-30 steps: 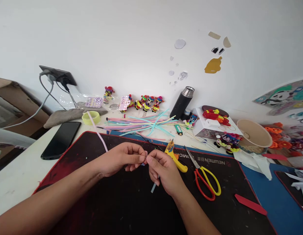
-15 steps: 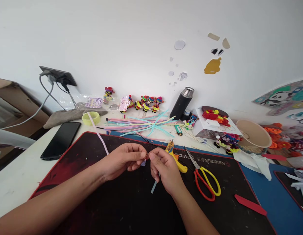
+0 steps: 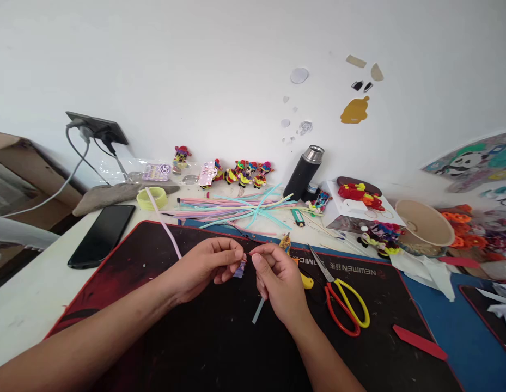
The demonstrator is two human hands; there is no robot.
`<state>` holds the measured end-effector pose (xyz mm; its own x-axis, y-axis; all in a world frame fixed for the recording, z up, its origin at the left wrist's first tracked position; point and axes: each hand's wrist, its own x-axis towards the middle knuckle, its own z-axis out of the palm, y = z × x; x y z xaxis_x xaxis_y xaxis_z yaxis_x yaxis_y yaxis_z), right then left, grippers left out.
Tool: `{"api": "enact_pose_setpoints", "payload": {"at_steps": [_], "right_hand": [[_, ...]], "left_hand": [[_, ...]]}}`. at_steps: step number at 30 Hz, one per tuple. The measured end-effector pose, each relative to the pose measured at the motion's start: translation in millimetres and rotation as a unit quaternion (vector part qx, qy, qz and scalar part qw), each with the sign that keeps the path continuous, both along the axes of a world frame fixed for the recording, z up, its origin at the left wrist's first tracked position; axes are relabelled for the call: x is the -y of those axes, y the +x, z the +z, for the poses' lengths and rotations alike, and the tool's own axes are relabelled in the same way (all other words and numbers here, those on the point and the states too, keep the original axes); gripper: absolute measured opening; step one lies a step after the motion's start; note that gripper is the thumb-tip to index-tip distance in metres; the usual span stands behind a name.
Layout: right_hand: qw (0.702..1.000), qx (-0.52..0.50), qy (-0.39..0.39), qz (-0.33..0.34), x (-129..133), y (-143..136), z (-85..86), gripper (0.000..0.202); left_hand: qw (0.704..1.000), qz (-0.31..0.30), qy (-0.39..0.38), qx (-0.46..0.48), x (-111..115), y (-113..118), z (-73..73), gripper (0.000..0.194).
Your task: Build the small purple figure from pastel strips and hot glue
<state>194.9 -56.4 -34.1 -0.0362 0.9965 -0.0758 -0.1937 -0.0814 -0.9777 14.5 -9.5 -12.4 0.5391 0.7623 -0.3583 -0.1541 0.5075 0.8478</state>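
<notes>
My left hand (image 3: 214,267) is closed in a pinch on a small purple piece with a reddish top (image 3: 239,269). Most of that piece is hidden by the fingers, so its kind cannot be told. Just to the right, my right hand (image 3: 279,280) has thumb and index finger curled close together, a small gap from the left fingertips; whatever they hold is too small to make out. Partly covered by the right hand, a yellow hot glue gun (image 3: 307,281) lies on the black mat (image 3: 220,348), and a pale glue stick (image 3: 258,311) shows below that hand.
Scissors (image 3: 333,286) with red and yellow handles lie right of the glue gun. Behind the mat are a pile of pipe cleaners (image 3: 236,206), a yellow coil (image 3: 152,198), a phone (image 3: 101,236), a black thermos (image 3: 304,173) and several small figures (image 3: 248,173). A beige bowl (image 3: 424,220) stands right.
My right fingertips have parted slightly from the left ones, moving a little to the right. More of the purple piece shows beside my left fingers.
</notes>
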Motion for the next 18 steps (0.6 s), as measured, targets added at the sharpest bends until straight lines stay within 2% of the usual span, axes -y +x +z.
{"api": "enact_pose_setpoints", "payload": {"at_steps": [6,13,18], "right_hand": [[1.0,0.014,0.003,0.006,1.1,0.8,-1.1,0.033],[0.999,0.025,0.004,0.02,0.6,1.0,1.9,0.034],[0.999,0.024,0.006,0.026,0.7,-0.2,0.9,0.035]], "left_hand": [[0.999,-0.031,0.021,-0.034,0.4,0.7,0.5,0.041],[0.982,-0.094,0.113,-0.116,-3.9,-5.4,5.2,0.037],[0.974,-0.108,0.124,-0.155,-5.9,-7.4,10.1,0.037]]}}
